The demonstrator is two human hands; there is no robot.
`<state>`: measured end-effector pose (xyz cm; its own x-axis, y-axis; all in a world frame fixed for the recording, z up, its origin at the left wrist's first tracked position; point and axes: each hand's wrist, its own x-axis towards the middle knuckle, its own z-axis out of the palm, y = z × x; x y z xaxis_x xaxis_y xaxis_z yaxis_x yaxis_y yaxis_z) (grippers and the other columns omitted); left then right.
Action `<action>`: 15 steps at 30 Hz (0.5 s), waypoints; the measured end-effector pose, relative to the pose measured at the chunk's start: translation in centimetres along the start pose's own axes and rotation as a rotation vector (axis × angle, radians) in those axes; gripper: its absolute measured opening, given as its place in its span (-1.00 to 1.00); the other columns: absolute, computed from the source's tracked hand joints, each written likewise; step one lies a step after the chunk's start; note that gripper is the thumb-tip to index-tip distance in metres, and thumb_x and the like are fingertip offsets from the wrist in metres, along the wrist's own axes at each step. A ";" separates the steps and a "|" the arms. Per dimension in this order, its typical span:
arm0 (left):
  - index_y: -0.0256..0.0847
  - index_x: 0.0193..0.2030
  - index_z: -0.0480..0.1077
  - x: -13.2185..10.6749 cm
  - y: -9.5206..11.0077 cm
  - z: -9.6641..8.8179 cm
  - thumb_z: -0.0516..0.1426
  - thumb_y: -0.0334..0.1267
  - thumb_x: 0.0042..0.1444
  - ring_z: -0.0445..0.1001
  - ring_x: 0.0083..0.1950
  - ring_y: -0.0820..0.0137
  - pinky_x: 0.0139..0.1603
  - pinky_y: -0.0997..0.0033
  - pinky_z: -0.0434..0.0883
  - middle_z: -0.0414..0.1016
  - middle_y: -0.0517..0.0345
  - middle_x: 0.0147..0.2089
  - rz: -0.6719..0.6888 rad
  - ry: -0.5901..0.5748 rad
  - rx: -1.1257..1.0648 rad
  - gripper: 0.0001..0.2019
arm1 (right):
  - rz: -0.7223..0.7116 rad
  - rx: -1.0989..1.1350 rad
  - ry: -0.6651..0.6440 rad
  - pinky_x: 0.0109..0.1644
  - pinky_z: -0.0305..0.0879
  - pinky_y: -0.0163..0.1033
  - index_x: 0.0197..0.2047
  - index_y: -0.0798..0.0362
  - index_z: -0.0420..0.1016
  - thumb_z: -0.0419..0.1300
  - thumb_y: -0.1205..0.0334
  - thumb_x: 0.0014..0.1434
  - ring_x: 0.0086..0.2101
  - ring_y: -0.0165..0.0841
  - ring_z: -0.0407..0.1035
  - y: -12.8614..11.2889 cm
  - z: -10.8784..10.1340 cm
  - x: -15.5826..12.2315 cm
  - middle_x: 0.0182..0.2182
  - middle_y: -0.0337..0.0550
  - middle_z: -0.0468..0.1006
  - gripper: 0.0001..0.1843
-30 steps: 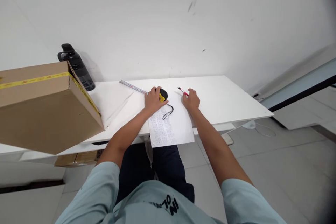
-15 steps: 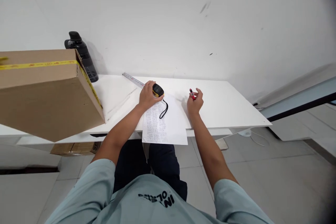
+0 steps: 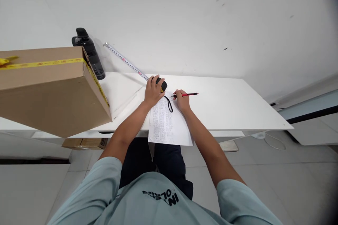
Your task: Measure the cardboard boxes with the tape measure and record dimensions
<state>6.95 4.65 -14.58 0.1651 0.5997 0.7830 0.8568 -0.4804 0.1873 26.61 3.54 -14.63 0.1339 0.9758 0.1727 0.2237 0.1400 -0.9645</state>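
Note:
My left hand (image 3: pixel 154 90) is closed around a black and yellow tape measure (image 3: pixel 163 85). Its metal blade (image 3: pixel 126 62) sticks out toward the upper left, and the hooked tip is near the wall. A black wrist strap (image 3: pixel 169 104) hangs from the case over the paper. In my right hand (image 3: pixel 182 101) is a red and black pen (image 3: pixel 190 94), its tip pointing left at the upper part of the paper. The sheet of paper (image 3: pixel 182 132), covered on its left side with handwriting, lies on the white table and overhangs the front edge.
A large cardboard box (image 3: pixel 52 102) with yellow tape stands at the left on the white table (image 3: pixel 224 105). Behind it is a dark water bottle (image 3: pixel 92 54). The wall (image 3: pixel 169 17) rises at the table's back edge. Another cardboard box (image 3: pixel 84 143) sits below the table.
My right hand has moved left onto the paper, and the pen has turned to lie across it. More of the tape blade shows, its tip raised farther up and left.

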 end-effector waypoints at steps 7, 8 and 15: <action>-0.05 0.43 0.30 -0.3 0.6 0.2 0.21 -0.52 0.22 0.12 0.61 -0.16 0.61 -0.43 0.11 0.29 -0.16 0.53 -0.087 -0.108 0.033 -0.34 | -0.034 -0.128 -0.149 -0.19 0.29 -0.19 -0.49 0.03 0.49 0.22 -0.27 0.21 -0.40 -0.35 0.27 0.1 -0.4 0.0 -0.61 -0.26 0.30 -0.47; -0.05 0.45 0.29 -0.4 0.6 0.2 0.20 -0.52 0.23 0.13 0.61 -0.16 0.60 -0.45 0.11 0.30 -0.15 0.53 -0.096 -0.116 0.035 -0.34 | -0.031 -0.136 -0.157 -0.22 0.27 -0.19 -0.48 0.03 0.50 0.22 -0.27 0.20 -0.42 -0.35 0.25 0.1 -0.4 0.0 -0.61 -0.26 0.29 -0.48; -0.03 0.41 0.38 -0.2 0.7 -0.5 0.26 -0.51 0.22 0.13 0.60 -0.21 0.60 -0.42 0.12 0.28 -0.13 0.55 -0.147 -0.190 0.087 -0.37 | -0.024 -0.159 -0.182 -0.31 0.19 -0.21 -0.49 0.03 0.49 0.21 -0.23 0.19 -0.48 -0.38 0.16 -0.1 -0.3 -0.3 -0.64 -0.28 0.24 -0.51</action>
<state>7.23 3.89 -14.29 0.1173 0.7725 0.6240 0.9159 -0.3270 0.2327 26.81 3.19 -14.48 -0.0465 0.9887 0.1428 0.3758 0.1498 -0.9145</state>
